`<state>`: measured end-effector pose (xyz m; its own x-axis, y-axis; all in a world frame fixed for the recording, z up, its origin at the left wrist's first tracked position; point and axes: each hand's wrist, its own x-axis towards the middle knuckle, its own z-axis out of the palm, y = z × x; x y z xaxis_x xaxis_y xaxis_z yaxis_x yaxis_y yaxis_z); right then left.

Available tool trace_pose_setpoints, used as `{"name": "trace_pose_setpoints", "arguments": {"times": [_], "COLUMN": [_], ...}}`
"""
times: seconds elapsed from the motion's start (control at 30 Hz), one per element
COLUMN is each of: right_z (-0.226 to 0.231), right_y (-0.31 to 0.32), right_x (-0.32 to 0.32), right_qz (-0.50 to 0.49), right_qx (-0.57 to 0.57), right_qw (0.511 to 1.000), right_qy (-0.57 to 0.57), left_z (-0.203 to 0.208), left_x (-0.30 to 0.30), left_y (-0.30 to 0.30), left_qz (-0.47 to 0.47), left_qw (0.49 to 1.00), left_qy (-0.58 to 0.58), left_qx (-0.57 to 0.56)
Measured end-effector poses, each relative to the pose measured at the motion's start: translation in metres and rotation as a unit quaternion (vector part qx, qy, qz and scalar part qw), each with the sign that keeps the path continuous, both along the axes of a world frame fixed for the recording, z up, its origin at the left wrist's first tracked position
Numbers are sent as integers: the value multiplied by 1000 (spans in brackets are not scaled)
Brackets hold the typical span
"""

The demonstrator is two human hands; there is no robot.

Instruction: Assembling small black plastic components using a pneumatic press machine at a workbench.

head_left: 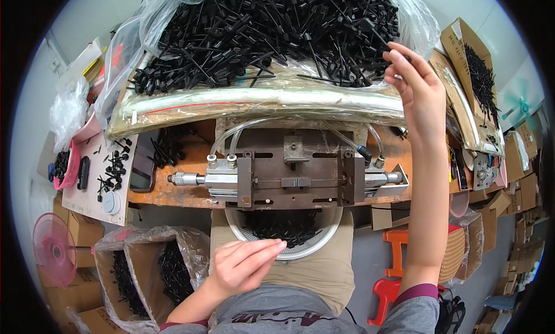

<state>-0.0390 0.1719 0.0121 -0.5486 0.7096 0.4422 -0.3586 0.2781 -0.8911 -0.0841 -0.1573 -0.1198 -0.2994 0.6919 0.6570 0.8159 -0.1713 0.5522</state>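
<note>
My right hand (417,79) reaches up to the right edge of a large heap of black stemmed plastic parts (277,30). Its fingers are curled, and the thumb and forefinger appear closed on one thin black part at the heap. Low in the middle, my left hand (245,267) is pinched closed over the near rim of a white basket (332,233); what its fingertips hold, if anything, is too small to make out. Small black pieces (283,225) lie in the basket on my lap. Between my hands stands a metal fixture (295,181) with an air cylinder (222,181) at its left.
Clear plastic sheeting (425,21) lines the heap's tray. Air hoses (248,124) arch behind the fixture. Loose black parts and a round white lid (111,203) lie on the left table. Lined boxes (144,264) of black parts stand lower left; a red-orange stool (384,293) stands lower right.
</note>
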Motion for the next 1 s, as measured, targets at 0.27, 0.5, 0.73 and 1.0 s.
{"name": "trace_pose_setpoints", "arguments": {"times": [0.27, 0.5, 0.73, 1.0], "right_z": [-40, -64, -76, -82], "right_y": [-81, -93, -94, -118], "right_x": [51, 79, 92, 99], "right_qz": [200, 251, 47, 19], "right_qx": [118, 186, 102, 128], "right_qw": [968, 940, 991, 990], "right_qy": [-99, -134, -73, -61], "left_z": [47, 54, 30, 0], "left_x": [0, -12, -3, 0], "left_y": [26, 26, 41, 65], "left_qz": [-49, -178, -31, 76], "left_qw": [882, 892, 991, 980], "left_qy": [-465, -411, -120, 134], "left_qx": [52, -69, -46, -124]}}
